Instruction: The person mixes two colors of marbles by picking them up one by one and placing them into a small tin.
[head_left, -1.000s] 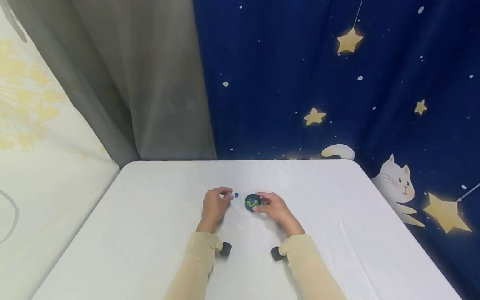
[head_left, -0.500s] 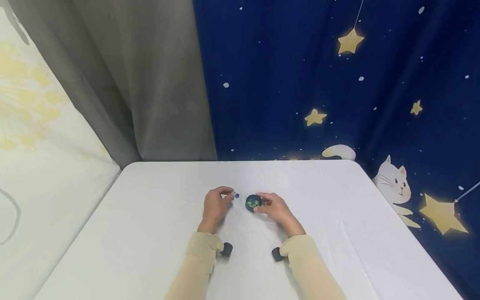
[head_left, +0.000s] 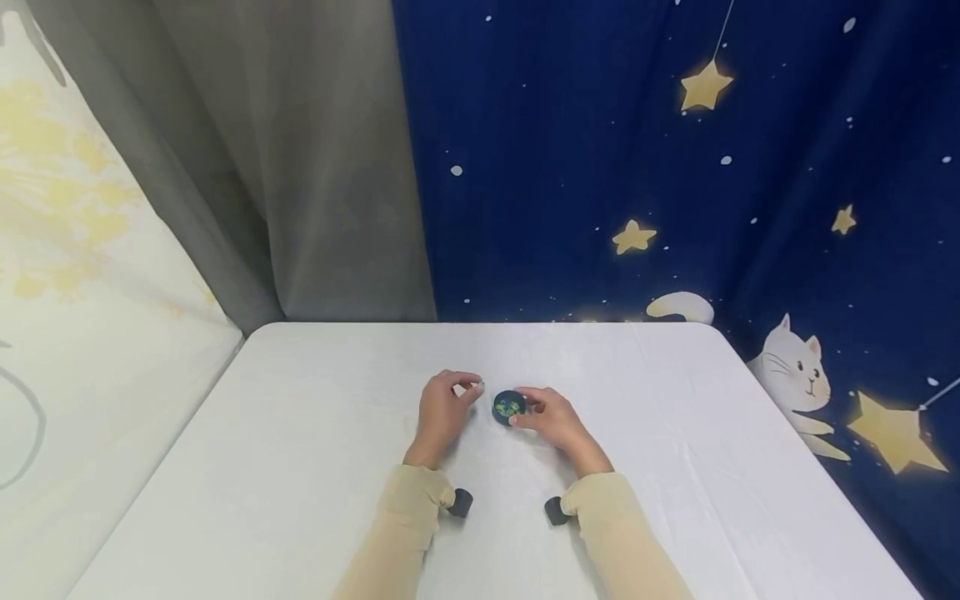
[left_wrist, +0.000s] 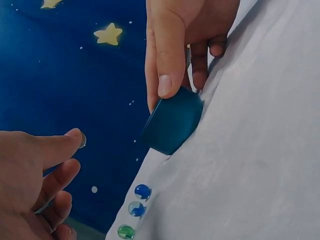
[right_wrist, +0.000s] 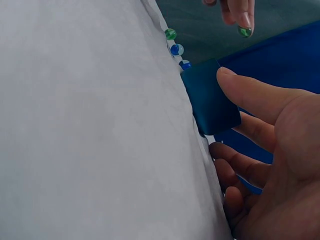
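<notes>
My left hand (head_left: 441,410) pinches a green glass marble (right_wrist: 244,32) between thumb and forefinger, raised off the table to the left of a small dark teal cup (left_wrist: 175,122). Thumb and fingers of my right hand (head_left: 557,418) hold this cup by its right side, upright at the tabletop. Inside it, the head view shows green and blue marbles (head_left: 510,406). Three more marbles lie in a row beside the cup in the left wrist view: a blue one (left_wrist: 142,191), a clear-and-blue one (left_wrist: 136,208) and a green one (left_wrist: 126,231). My left hand hides them in the head view.
A white cloth covers the table (head_left: 300,467). Behind it hang a grey curtain (head_left: 337,167) and a dark blue curtain (head_left: 540,150) with stars and a white cat. Black wrist cameras (head_left: 462,502) sit at both beige sleeves (head_left: 401,517).
My left hand has moved slightly right and up, lifting the pinched marble closer to the cup. It now covers the blue marble seen earlier. My right hand keeps holding the cup in place.
</notes>
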